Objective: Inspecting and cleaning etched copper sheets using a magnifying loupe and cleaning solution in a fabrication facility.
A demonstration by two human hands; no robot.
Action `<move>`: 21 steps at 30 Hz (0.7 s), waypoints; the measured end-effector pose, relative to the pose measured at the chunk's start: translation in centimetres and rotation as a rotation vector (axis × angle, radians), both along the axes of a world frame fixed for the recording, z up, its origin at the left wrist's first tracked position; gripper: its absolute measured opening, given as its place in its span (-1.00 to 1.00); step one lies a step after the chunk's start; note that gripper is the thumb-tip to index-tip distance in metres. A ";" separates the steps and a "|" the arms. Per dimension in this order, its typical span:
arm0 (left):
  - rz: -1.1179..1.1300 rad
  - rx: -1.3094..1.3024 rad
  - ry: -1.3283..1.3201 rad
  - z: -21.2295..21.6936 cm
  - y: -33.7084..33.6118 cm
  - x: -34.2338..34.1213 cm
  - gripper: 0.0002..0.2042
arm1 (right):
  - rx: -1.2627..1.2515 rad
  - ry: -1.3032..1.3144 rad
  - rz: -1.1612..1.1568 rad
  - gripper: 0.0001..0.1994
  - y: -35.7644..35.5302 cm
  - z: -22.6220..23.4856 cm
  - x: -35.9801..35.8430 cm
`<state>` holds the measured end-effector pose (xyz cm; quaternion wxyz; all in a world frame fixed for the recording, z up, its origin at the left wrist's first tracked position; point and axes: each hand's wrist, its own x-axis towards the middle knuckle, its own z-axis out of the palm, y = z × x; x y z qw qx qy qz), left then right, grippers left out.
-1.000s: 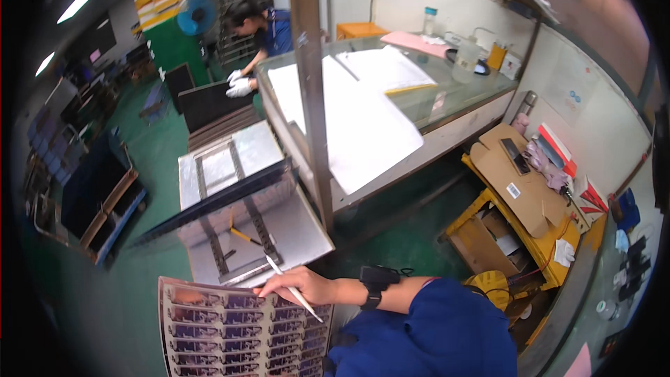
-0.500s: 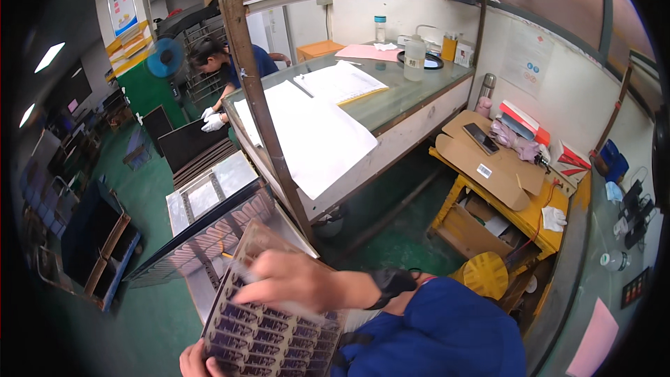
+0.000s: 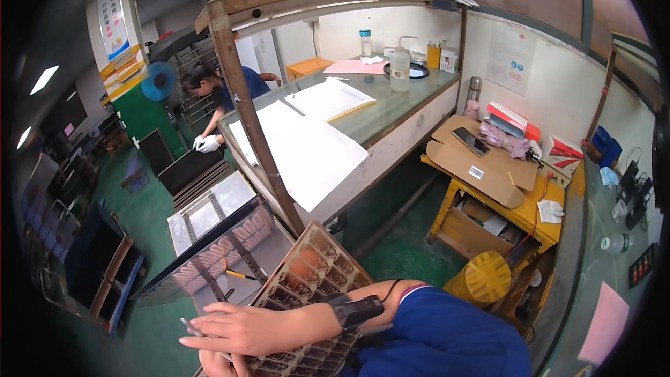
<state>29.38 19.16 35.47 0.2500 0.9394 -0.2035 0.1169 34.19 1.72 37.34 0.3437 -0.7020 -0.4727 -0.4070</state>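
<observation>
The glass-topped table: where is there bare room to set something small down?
Bare glass shows between the white papers, the squeeze bottle and the wooden front edge. The far right corner is crowded: that bottle, a round black-rimmed object and a yellow holder.

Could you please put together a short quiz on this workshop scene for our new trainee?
1. Multiple choice: the phone lies on
A) the green floor
B) the cardboard
C) the white sheet
2. True or false: the co-worker wears white gloves.
3. Short answer: what pattern covers the flat panel near the person's right hand?

Key:
1. B
2. True
3. Rows of repeated shapes
</observation>
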 end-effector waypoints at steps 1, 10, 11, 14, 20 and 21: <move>0.046 -0.003 -0.106 -0.3 -0.4 -0.1 -0.75 | -0.008 -0.001 0.002 -0.51 -0.8 0.4 -0.4; 0.011 0.003 -0.116 0.8 -3.4 4.8 -0.80 | 0.259 0.234 -0.592 -0.79 -23.6 6.5 -4.7; 0.079 0.053 -0.103 0.5 -3.9 5.6 -0.81 | 0.515 0.158 -0.544 -0.71 -25.5 6.7 -4.6; 0.056 0.357 0.098 1.2 -6.1 8.9 -0.82 | 0.702 -0.022 -0.916 -0.68 -31.3 11.5 -3.3; -0.127 0.377 0.287 4.8 -9.1 15.1 -0.89 | 0.730 -0.119 -1.022 -0.68 -42.1 22.5 2.8; -0.143 0.446 0.342 5.5 -9.3 15.8 -0.87 | 0.727 -0.075 -1.033 -0.67 -44.0 24.3 3.6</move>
